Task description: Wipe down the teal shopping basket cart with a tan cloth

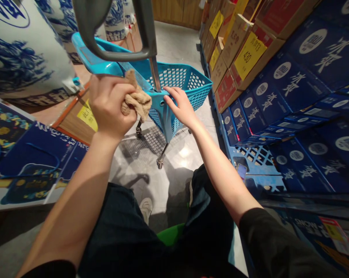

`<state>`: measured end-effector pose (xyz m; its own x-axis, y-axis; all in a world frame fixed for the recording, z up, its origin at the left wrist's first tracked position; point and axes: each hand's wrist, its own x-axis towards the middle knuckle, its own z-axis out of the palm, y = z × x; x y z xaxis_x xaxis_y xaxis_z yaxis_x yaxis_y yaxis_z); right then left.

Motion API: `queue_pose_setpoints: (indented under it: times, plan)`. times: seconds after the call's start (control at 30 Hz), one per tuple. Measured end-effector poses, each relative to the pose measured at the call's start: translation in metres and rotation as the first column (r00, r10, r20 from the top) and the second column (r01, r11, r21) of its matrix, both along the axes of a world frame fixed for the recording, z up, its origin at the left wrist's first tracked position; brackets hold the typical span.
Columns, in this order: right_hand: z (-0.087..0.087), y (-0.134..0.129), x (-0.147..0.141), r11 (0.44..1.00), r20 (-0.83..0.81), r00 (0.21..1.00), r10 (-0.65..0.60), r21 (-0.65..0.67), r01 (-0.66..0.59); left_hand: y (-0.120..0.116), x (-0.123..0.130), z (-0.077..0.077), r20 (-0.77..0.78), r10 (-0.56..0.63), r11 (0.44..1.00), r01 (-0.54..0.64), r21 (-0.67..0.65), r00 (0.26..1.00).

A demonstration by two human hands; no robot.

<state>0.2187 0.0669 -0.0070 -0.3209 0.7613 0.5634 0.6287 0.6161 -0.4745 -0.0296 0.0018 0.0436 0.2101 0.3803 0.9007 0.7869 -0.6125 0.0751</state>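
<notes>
A blue plastic shopping basket cart on small wheels stands in front of me, with perforated sides and a metal post under a grey handle. My left hand is closed round a crumpled tan cloth, held by the near left side of the cart, below the handle. My right hand has its fingers apart and rests on the cart's near rim, just right of the post's foot.
Blue boxes and brown cartons are stacked on the right, on a blue pallet with a phone. Large blue-and-white jars and a display with printed boxes line the left. Something green lies between my legs.
</notes>
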Motion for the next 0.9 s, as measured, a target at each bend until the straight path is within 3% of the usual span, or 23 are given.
queue_pose_setpoints:
  times: [0.07,0.23,0.3,0.4,0.5,0.6,0.7,0.83,0.9]
  plan:
    - [-0.001,0.0,0.0,1.0,-0.004,1.0,-0.002,-0.002,0.002,-0.002,0.005,-0.001,0.051,0.017,0.999,-0.019,0.045,0.999]
    - [-0.002,0.001,0.0,1.0,-0.002,1.0,-0.011,-0.015,0.011,-0.006,0.02,-0.003,-0.136,-0.084,0.975,0.054,-0.215,0.987]
    - [-0.002,0.001,0.0,1.0,-0.002,1.0,-0.011,-0.016,0.011,-0.006,0.015,0.0,-0.117,-0.059,0.97,0.029,-0.242,0.991]
    - [0.0,-0.001,-0.001,1.0,0.005,1.0,-0.002,-0.014,0.003,-0.004,0.001,0.005,0.035,0.068,0.982,-0.061,-0.176,0.997]
    - [0.002,-0.003,-0.002,1.0,0.01,1.0,-0.003,-0.003,0.003,-0.004,-0.004,0.006,0.152,0.103,0.991,-0.089,-0.095,0.983]
    - [0.002,-0.005,-0.001,1.0,0.01,1.0,-0.014,0.004,0.014,-0.006,0.002,0.005,0.054,0.044,0.997,-0.04,-0.068,0.998]
    - [0.002,-0.005,-0.001,1.0,0.012,1.0,-0.019,-0.007,0.019,-0.005,0.001,0.006,-0.045,-0.04,0.992,0.034,-0.121,0.998]
    - [0.002,-0.006,0.0,1.0,0.016,1.0,-0.023,-0.014,0.024,0.002,-0.011,0.009,0.099,0.067,0.994,-0.058,-0.089,0.993]
    - [0.004,-0.007,-0.001,1.0,0.013,1.0,-0.015,-0.021,0.015,0.001,-0.01,0.008,0.129,0.061,0.996,-0.052,-0.074,0.99]
